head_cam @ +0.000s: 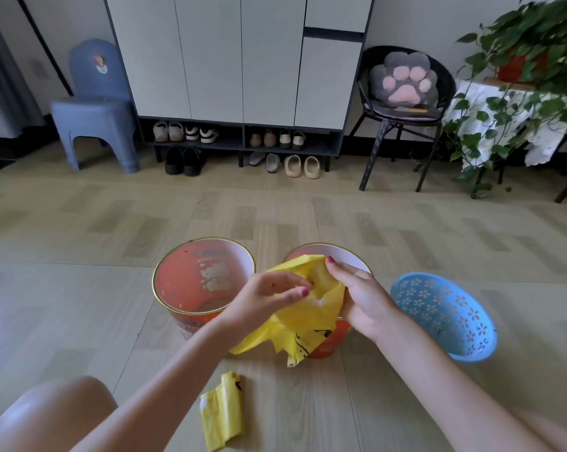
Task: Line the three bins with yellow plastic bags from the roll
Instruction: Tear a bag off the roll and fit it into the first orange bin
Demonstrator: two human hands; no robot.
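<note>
I am working a yellow bag (308, 308) open at lower centre, over the middle bin (347, 256). My left hand (269, 295) pinches one layer of its mouth, and my right hand (360, 291) grips the other. The left bin (177, 278) and blue basket (445, 314) look unlined. The roll (223, 415) lies on the floor below. Next I judge the mouth needs spreading wide and folding over the middle bin's rim.

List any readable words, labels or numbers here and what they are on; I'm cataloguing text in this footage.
No text can be read.
Left red bin: printed pattern, too blurred.
Yellow bag: black print, not legible.
Blue stool: sticker, too small.
</note>
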